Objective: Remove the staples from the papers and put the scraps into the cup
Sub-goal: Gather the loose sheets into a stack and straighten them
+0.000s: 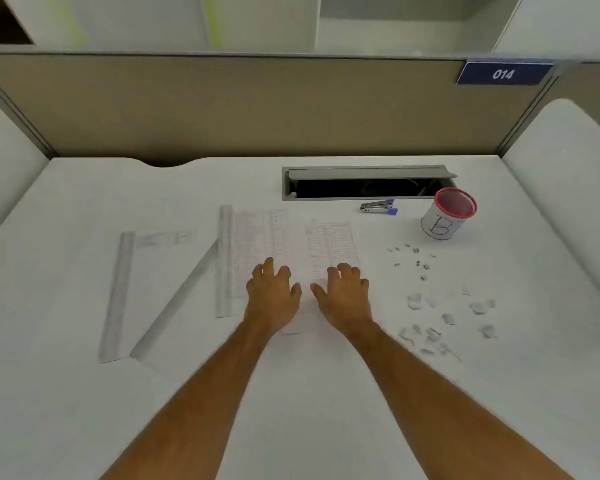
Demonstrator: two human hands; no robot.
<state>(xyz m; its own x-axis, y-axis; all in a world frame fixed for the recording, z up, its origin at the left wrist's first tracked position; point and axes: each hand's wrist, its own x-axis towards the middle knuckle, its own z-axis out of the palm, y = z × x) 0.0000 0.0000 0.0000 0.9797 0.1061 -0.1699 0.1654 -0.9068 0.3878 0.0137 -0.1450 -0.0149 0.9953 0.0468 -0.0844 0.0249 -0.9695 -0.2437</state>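
Papers: printed sheets lie flat mid-desk, just ahead of us, under both hands; we cannot make out any staple in them.
Left hand: our left hand rests palm-down on the near edge of the sheets, fingers loosely spread and gripping nothing, which we judge pins the stack.
Right hand: our right hand lies beside it in the same way, fingers slightly bent on the paper and holding nothing.
Staples: pulled staples sit scattered to the right, apart from the sheets.
Scraps: torn paper bits lie nearer us on the right, not yet in the cup.
Cup: a white, red-rimmed cup stands upright beyond the staples, hand-marked "B".
Staple remover: a grey and blue tool lies left of the cup, untouched.
Strips: long paper strips are set aside at left.
Sign: a blue plate on the partition reads "014".
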